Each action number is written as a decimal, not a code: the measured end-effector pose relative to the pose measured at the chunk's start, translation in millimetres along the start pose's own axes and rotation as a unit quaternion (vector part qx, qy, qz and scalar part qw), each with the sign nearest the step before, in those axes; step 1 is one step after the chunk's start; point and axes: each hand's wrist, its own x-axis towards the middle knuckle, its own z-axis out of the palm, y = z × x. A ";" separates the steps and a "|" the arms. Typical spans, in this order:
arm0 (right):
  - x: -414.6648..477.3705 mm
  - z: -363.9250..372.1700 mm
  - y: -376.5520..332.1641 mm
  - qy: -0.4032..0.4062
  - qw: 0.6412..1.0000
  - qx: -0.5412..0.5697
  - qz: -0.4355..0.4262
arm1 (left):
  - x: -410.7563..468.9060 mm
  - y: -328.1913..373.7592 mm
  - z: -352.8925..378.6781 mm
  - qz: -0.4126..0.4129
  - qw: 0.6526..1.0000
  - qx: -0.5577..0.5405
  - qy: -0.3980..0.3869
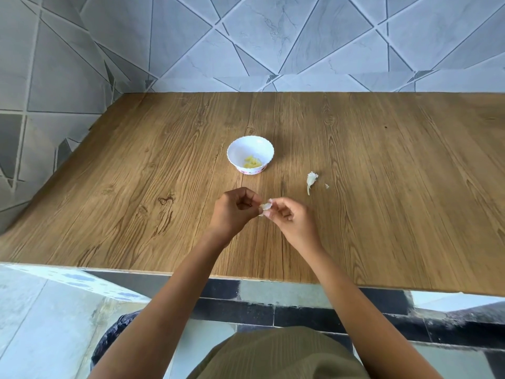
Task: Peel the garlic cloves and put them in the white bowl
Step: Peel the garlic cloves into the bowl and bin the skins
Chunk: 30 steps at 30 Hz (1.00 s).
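Head view: white bowl (250, 155) holds peeled cloves (252, 162).

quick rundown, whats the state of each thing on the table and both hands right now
white bowl: upright on the table, peeled cloves inside
peeled cloves: yellowish, lying in the bowl bottom
garlic clove: held between both hands, whitish skin on it
left hand: fingers pinched on the clove
right hand: fingers pinched on the clove
garlic remnant: lying loose on the table, right of the bowl
small skin bit: loose beside the remnant
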 end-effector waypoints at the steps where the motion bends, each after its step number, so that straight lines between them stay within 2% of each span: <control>1: 1.0 -0.1 0.7 -0.001 1.000 0.004 0.005 | -0.2 0.6 0.5 0.001 1.000 -0.003 -0.001; 4: 0.3 -3.5 -2.7 -0.026 0.993 0.099 0.065 | -1.8 2.9 -0.8 -0.008 0.999 -0.045 -0.022; 7: -1.7 -8.8 -8.6 -0.053 0.965 0.213 0.142 | -1.9 4.4 -4.1 -0.033 0.992 -0.099 -0.066; 13: 0.1 -12.9 -15.0 -0.089 0.935 0.271 0.211 | -2.3 7.7 -4.7 -0.085 0.978 -0.165 -0.099; 15: -0.6 -12.8 -16.9 -0.079 0.941 0.256 0.204 | -2.1 7.0 -4.1 -0.088 0.978 -0.165 -0.095; 17: -1.7 -11.2 -14.6 -0.043 0.963 0.199 0.176 | -1.9 6.7 -4.2 -0.091 0.979 -0.164 -0.082; 19: -1.9 -9.7 -4.5 0.007 0.991 0.070 0.114 | -1.3 6.2 -5.2 -0.098 0.980 -0.162 -0.066; 22: -2.6 -7.6 7.1 0.043 0.996 -0.061 0.046 | -0.7 4.9 -6.7 -0.104 0.982 -0.147 -0.052; 26: -3.0 -4.4 7.0 0.032 0.993 -0.111 -0.018 | -0.3 2.7 -5.5 -0.101 0.984 -0.137 -0.045; 30: -2.3 -3.4 1.3 0.013 0.996 -0.081 -0.043 | -0.4 0.3 -4.2 -0.096 0.985 -0.134 -0.043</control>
